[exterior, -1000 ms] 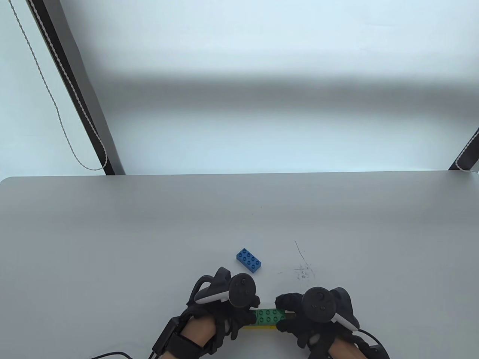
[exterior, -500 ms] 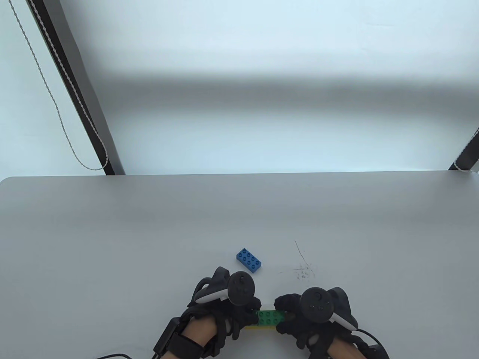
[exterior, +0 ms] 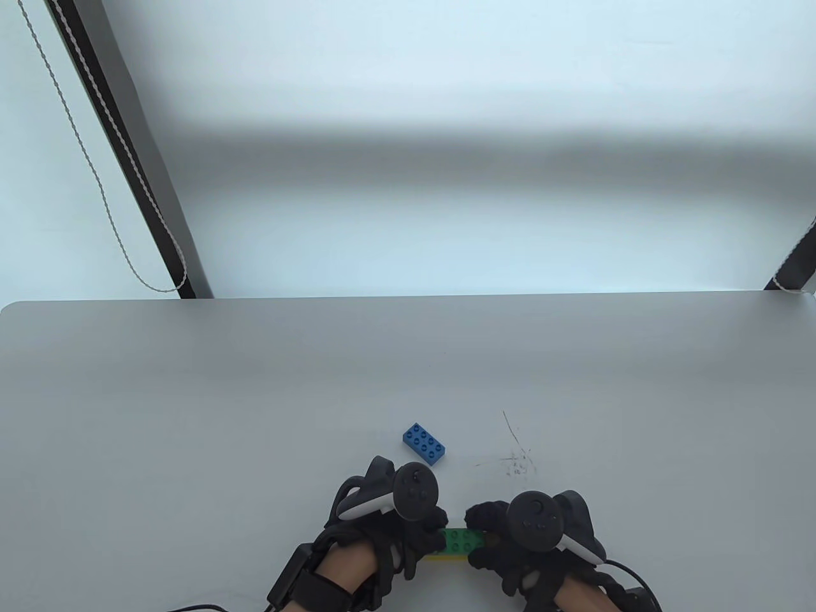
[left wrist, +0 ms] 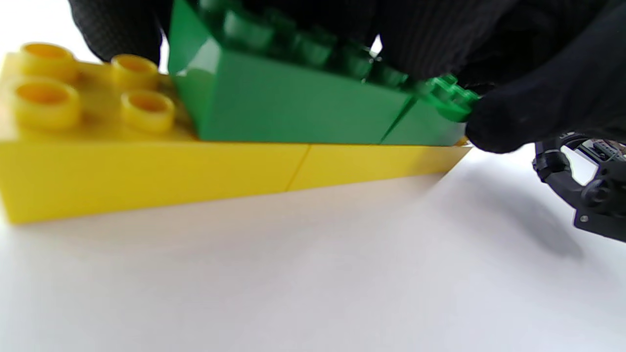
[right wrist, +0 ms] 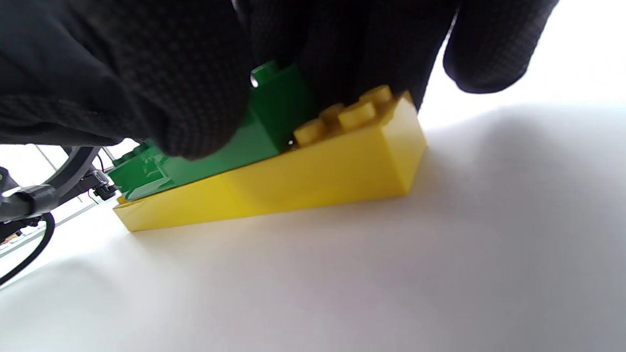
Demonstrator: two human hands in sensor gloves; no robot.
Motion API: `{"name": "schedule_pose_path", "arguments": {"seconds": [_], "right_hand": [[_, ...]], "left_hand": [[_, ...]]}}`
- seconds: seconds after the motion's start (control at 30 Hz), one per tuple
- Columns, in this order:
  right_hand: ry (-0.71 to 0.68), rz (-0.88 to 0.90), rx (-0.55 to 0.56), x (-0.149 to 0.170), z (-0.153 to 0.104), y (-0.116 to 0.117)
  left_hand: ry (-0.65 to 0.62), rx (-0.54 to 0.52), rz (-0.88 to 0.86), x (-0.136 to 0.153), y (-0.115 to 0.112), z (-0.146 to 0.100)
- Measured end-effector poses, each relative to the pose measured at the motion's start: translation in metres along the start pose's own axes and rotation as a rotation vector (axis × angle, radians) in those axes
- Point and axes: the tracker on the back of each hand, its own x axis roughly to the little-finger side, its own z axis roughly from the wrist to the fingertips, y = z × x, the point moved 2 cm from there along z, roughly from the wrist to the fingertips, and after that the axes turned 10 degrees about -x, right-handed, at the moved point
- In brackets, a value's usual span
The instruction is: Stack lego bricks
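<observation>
- Green brick [left wrist: 293, 102] sits on top of the yellow brick [left wrist: 146, 171], low on the table [exterior: 255, 395] near its close edge, between my two hands. The yellow one looks like two bricks end to end, with a seam showing in its side, though I cannot be sure.
- Risk one, as I judge it: the green brick spans that seam and leaves four yellow studs bare at one end. If I press on one end only, it could seat crooked or rock the base up off the table.
- Risk two: pushing sideways instead of straight down could slide the whole stack on the smooth top.
- Risk three: the blue brick [exterior: 424, 444] lies loose just beyond my left hand [exterior: 389, 523]; a careless knuckle could knock it away.
- My left fingers curl round the left end of the stack, touching the green brick's top and end.
- My right hand [exterior: 529, 542] closes on the right end, one fingertip [left wrist: 494, 127] against the green brick's end face. Neither hand is spread; both grip the stack.
</observation>
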Motion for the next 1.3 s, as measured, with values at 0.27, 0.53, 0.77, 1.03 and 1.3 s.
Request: {"name": "schedule_pose_path", "arguments": {"seconds": [0.27,0.53,0.77,1.03,1.3], "right_hand": [[0.014,-0.015,-0.017,-0.001,0.002,0.001],[0.017,-0.02,-0.036,-0.003,0.003,0.002],[0.007,-0.002,-0.081,-0.003,0.004,0.005],[-0.009,0.002,-0.139,-0.002,0.007,0.005],[-0.021,-0.027,-0.164,-0.005,0.01,0.006]], "left_hand": [[0.066,-0.007,-0.038,0.002,-0.001,0.001],[0.084,0.006,-0.055,0.003,-0.001,0.002],[0.069,-0.005,-0.054,0.004,0.0,0.003],[0.034,0.013,0.026,0.001,0.009,0.008],[0.041,-0.071,0.174,-0.007,0.047,0.02]]}}
